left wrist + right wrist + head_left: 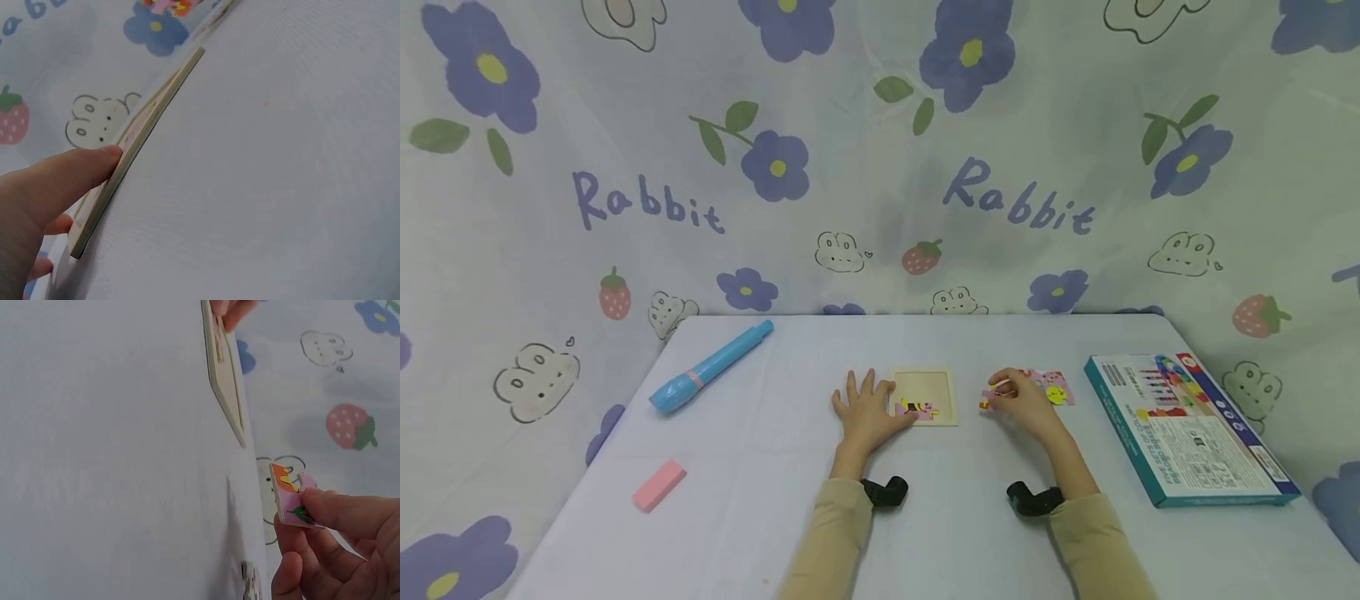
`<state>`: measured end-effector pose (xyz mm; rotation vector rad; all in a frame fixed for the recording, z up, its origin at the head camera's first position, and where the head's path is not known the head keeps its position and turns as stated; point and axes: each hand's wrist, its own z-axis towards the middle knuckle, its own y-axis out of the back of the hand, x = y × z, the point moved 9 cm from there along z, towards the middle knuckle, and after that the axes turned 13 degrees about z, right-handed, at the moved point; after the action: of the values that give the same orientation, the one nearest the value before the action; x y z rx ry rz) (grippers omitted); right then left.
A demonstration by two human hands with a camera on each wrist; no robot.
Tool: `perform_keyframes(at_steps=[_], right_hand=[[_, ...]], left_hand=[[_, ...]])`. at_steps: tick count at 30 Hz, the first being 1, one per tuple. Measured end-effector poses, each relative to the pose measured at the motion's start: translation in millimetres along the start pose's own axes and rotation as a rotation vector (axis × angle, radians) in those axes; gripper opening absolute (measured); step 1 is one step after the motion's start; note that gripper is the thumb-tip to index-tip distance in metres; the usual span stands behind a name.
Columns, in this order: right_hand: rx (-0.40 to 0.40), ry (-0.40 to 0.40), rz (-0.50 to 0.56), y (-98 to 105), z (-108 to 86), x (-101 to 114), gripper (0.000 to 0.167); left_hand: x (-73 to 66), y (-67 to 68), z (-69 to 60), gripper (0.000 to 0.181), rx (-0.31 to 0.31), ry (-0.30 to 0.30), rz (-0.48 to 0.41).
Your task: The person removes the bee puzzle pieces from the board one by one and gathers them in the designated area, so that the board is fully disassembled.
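Observation:
A wooden puzzle tray (928, 383) lies flat near the middle of the table, with pink and yellow puzzle pieces (925, 411) along its lower edge. My left hand (867, 415) lies spread at the tray's left side, its thumb (94, 165) touching the tray's near edge or the pieces there. Between thumb and fingers my right hand (1028, 408) pinches a puzzle piece (290, 503), pink with orange, yellow and green. The piece is above the table, to the right of the tray. Other pink and yellow puzzle pieces (1058, 388) lie just beyond the right hand, partly hidden by it.
At the right lies a flat teal-edged box (1195, 433). A blue torch-shaped object (711, 367) rests at the back left, and a pink block (659, 485) lies nearer on the left. A printed cloth (880, 167) hangs behind the table.

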<state>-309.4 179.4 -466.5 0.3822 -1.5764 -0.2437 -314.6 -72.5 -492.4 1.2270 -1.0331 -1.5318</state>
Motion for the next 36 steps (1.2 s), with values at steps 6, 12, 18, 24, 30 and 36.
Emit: perform_keyframes(at_steps=[6,12,18,24,30,36], right_hand=[[-0.063,0.03,-0.011,32.7,-9.1,-8.8,0.035],[-0.123,-0.034,-0.039,55.3,-18.0,-21.5,0.032],[-0.136,-0.129,-0.036,66.8,-28.6,-38.8,0.031],[-0.146,-0.197,-0.091,73.6,-31.3,-47.6,0.028],[-0.158,-0.226,-0.113,74.9,-33.5,-51.0,0.028],[-0.192,-0.234,-0.145,76.4,-34.7,-50.7,0.029]], left_hand=[[-0.6,-1.3,-0.3,0.068,0.002,0.005,-0.009],[0.4,-0.6,0.6,0.068,-0.005,0.005,-0.007],[1.5,-4.3,0.0,0.066,-0.004,0.004,-0.012],[1.0,-1.5,0.9,0.065,-0.016,0.002,-0.014],[2.0,-2.8,1.2,0.066,-0.007,0.01,-0.006],[0.7,-2.3,0.6,0.067,-0.001,0.002,-0.018]])
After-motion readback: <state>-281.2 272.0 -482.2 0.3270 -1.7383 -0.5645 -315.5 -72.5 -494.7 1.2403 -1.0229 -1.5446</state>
